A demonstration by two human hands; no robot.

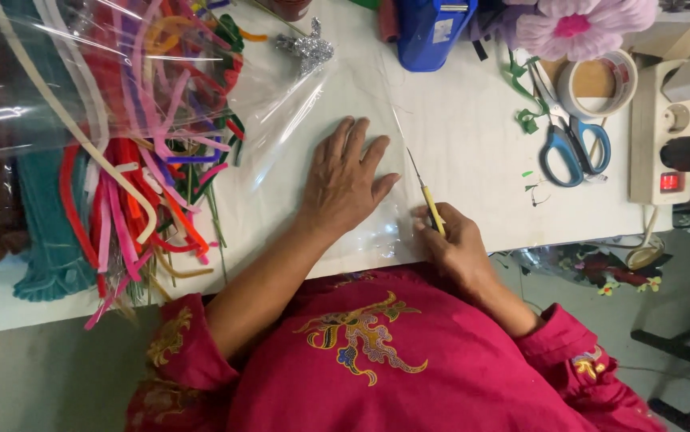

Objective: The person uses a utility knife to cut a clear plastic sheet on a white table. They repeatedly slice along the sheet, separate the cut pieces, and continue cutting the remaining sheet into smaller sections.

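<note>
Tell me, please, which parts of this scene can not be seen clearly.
Head view:
- Yellow-handled cutter: its grip end is hidden inside the right hand.
- Clear plastic sheet: its edges are hard to trace on the white table.
- Blue box and pink flower: cut off by the top edge.
- Left hand: palm hidden, pressed flat on the sheet.

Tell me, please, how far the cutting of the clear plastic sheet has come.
The cut looks under way. The left hand lies flat on the clear plastic sheet and pins it to the white table. The right hand grips a yellow-handled craft knife, its blade on the sheet near the table's front edge. A straight line runs up the sheet beyond the blade; whether it is a cut or a crease, I cannot tell.
</note>
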